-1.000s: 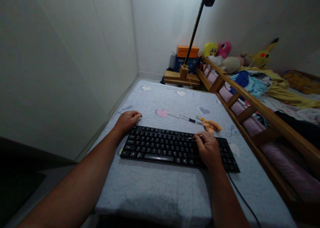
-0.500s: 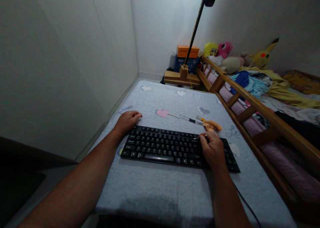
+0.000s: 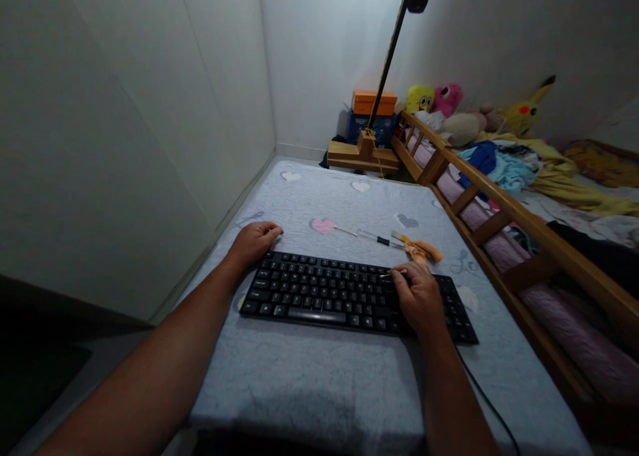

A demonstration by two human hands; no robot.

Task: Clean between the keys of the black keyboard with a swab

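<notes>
A black keyboard (image 3: 319, 289) lies on the cloth-covered table. Over its right part, my right hand (image 3: 418, 289) pinches a thin, light-coloured stick (image 3: 394, 273) whose tip is over the keys. My left hand (image 3: 255, 239) rests at the keyboard's upper left corner with its fingers pressed together; whatever they may hold is too small to make out. Behind the keyboard lie a white cotton swab (image 3: 345, 230), a wire tool with a black grip (image 3: 383, 241), a yellow-handled brush (image 3: 399, 236) and an orange cloth-like item (image 3: 423, 249).
The table (image 3: 324, 369) has a pale cover with hearts. A black cable (image 3: 486, 399) runs off its front edge. To the right stands a wooden bed rail (image 3: 504, 203), with clothes and plush toys beyond. Behind the table are a lamp stand (image 3: 362, 153) and an orange box (image 3: 374, 102).
My right hand has shifted slightly to the left over the keys, with the thin stick in it. My left hand has stayed nearly where it was.
</notes>
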